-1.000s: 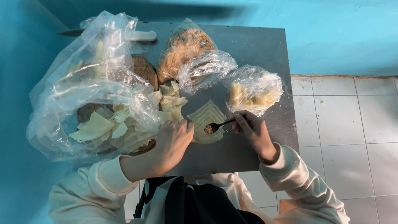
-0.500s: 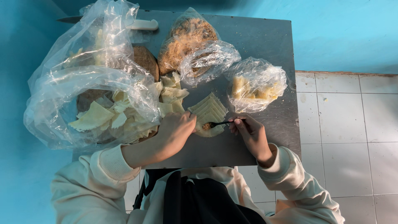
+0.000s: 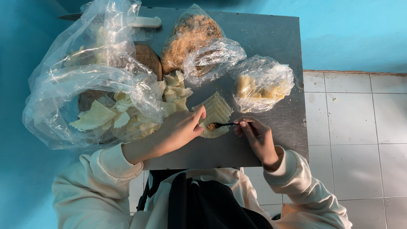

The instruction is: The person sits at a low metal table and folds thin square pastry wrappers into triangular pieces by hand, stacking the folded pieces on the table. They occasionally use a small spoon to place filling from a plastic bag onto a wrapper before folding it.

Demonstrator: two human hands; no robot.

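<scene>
My right hand grips a small dark spoon carrying a bit of brown filling, held over a pale dough wrapper on the grey metal table. My left hand rests on the left edge of that wrapper, fingers together, pinning it down. A fanned stack of square wrappers lies just behind it.
A large clear plastic bag with pale wrapper pieces covers the left over a round wooden board. A bag of brown crumbly filling and a bag of yellow pieces sit behind. A white-handled knife lies at the far edge. Tiled floor to the right.
The spoon has moved a little left onto the wrapper, and my left hand has closed in on the wrapper's edge. The bags stay put.
</scene>
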